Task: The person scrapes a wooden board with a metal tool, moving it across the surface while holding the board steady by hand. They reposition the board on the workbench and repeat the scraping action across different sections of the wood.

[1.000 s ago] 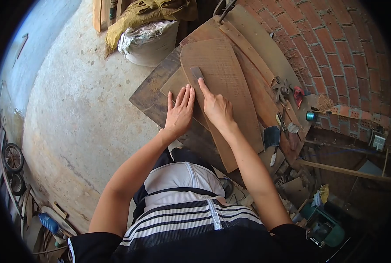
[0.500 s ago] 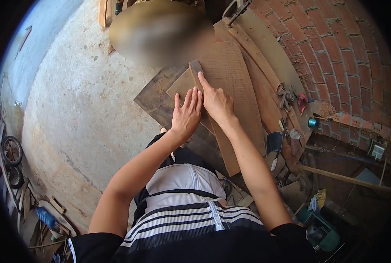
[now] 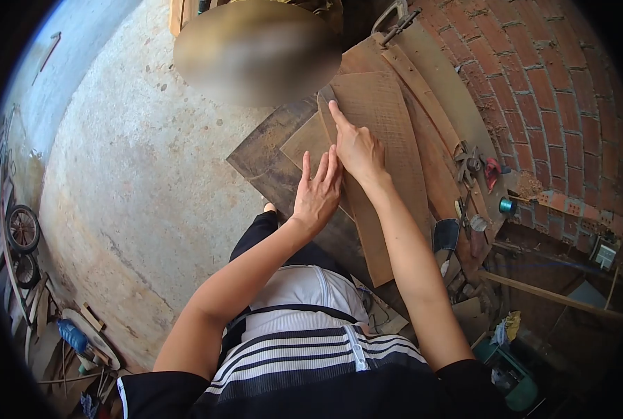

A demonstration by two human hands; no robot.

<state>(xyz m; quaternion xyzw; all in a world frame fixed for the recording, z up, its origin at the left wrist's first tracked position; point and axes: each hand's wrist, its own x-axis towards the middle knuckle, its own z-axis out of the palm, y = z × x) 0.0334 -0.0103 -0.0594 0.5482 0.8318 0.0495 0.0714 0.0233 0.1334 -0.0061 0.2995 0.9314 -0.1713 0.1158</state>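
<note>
My right hand (image 3: 361,150) is closed round a flat, narrow grey tool (image 3: 327,92), its index finger stretched along the top. Most of the tool is hidden under that hand, so I cannot tell its kind. Beside it, my left hand (image 3: 318,188) is open, fingers extended and slightly apart, its fingertips at the edge of a wooden board (image 3: 299,145). A longer wooden board (image 3: 388,209) lies under my right hand and forearm. Beneath these boards, a dark, worn panel (image 3: 252,157) juts out to the left.
A clamp (image 3: 398,26) stands at the bench's far end. Pliers-like metal tools (image 3: 470,164) and a teal spool (image 3: 507,206) lie to the right, near a brick wall (image 3: 535,98). A blurred patch covers the area ahead. Wheels (image 3: 22,229) stand far left on the concrete floor (image 3: 137,174).
My right hand and the grey tool have moved forward, away from me, past the left fingertips. The left hand stays by the board, while the whole view has shifted slightly.
</note>
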